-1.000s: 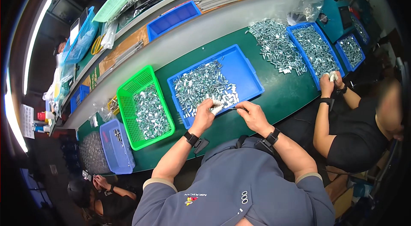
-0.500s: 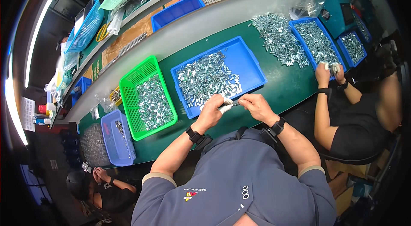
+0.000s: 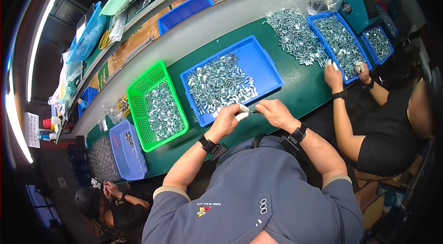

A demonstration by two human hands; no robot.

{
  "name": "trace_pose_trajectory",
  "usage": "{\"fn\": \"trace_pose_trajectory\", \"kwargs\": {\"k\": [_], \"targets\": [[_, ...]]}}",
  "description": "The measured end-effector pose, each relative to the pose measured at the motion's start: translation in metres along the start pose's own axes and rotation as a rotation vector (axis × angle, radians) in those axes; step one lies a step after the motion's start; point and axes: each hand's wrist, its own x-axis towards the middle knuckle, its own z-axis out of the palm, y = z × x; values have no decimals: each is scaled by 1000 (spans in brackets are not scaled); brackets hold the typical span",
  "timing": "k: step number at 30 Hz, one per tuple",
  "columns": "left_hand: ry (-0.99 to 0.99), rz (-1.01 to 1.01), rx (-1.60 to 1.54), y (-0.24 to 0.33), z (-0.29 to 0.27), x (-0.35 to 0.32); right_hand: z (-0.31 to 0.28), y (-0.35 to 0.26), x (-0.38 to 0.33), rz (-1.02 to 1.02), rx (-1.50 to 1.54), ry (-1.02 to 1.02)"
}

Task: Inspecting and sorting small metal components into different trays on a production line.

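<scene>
Just over the near rim of a blue tray point(image 3: 270, 82), both my hands are close together. My left hand point(image 3: 226, 120), with white coverings on its fingertips, is closed in a pinch; whatever small part it may hold is hidden by the fingers. My right hand point(image 3: 277, 114) pinches a thin dark rod point(image 3: 253, 111) that points left toward the left fingertips. Many small shiny metal cylinders point(image 3: 219, 82) lie heaped in the tray's left and middle portion, while its blue bottom shows at the right.
Left of the tray stand a green basket point(image 3: 184, 128) of metal pieces and a blue-violet bin point(image 3: 131, 165). Loose cylinders point(image 3: 295, 36) are piled at the far right beside a co-worker's blue tray point(image 3: 318, 36). A co-worker point(image 3: 387, 128) sits right, another person point(image 3: 115, 204) lower left.
My hands stay nearly in place, with slightly more of the rod showing between them. The right co-worker's hands have moved apart, one now left of their tray. The whole view has shifted slightly.
</scene>
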Motion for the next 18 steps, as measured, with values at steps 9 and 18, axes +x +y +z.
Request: {"fn": "trace_pose_trajectory", "kwargs": {"k": [9, 18], "targets": [[38, 43, 52, -2, 2, 0, 3, 3, 2, -20, -41, -43], [73, 132, 165, 0, 0, 2, 7, 4, 5, -14, 113, -67]]}}
